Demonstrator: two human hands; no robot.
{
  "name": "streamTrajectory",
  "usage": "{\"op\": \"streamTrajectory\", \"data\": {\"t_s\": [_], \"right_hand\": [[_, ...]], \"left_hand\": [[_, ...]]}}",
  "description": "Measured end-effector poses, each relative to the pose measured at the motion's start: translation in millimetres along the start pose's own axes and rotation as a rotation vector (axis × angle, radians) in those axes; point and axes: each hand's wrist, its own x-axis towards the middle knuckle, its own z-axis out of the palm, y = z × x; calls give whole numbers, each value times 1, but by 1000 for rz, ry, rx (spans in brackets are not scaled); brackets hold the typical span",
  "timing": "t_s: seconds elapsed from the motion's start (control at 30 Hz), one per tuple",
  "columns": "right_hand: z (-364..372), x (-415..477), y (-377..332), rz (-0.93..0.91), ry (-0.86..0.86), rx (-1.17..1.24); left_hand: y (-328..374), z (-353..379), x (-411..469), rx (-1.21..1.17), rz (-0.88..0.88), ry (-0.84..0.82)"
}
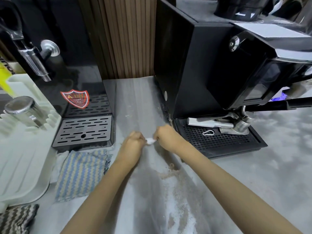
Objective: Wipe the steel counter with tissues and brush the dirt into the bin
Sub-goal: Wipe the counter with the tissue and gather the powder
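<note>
1. Pinching a small white tissue (150, 141) from both ends, the two hands meet low over the steel desk (135, 98), in the lane between two black machines. Cannot tell whether the tissue touches the steel.
2. Left hand (135, 141): fingers curled tight, gripping the tissue's left end.
3. Right hand (166, 136): fingers curled, gripping the right end. Its knuckles are just beside the front left corner of the right machine's tray.
4. Brown dirt (170, 173): a loose scatter on the desk nearer the person, between the forearms, with a thicker clump near the right wrist.
5. Left machine (81, 81): a slotted drip tray (84, 130) in front and a red shield sticker (75, 98) above it.
6. Right machine (211, 65): a perforated black tray (219, 142) carries steel tools (236, 125).
7. Striped cloth (79, 173): lies flat on the desk in front of the left machine, left of the left forearm.
8. White rack (22, 157): at far left, holding a tilted steel cup (23, 108).
</note>
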Motion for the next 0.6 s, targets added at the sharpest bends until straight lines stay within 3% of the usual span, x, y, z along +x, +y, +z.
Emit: {"op": "streamTrajectory", "data": {"t_s": [0.1,0.27,0.37,0.47,0.53,0.6], "right_hand": [[8,26,-5,-16,-5,16],[13,-3,-7,-102,-48,6],[22,-52,-2,-161,-134,7],[26,-96,2,-220,-216,-17],[22,-105,4,-205,-282,-49],[13,-93,4,-215,-243,-22]], "left_hand": [[-18,9,10,70,-113,-38],[0,17,-28,30,-152,-36],[30,11,-76,-11,-94,-37],[49,11,-121,-46,74,-113],[54,12,-126,-102,47,-145],[55,10,-113,-124,34,-85]]}}
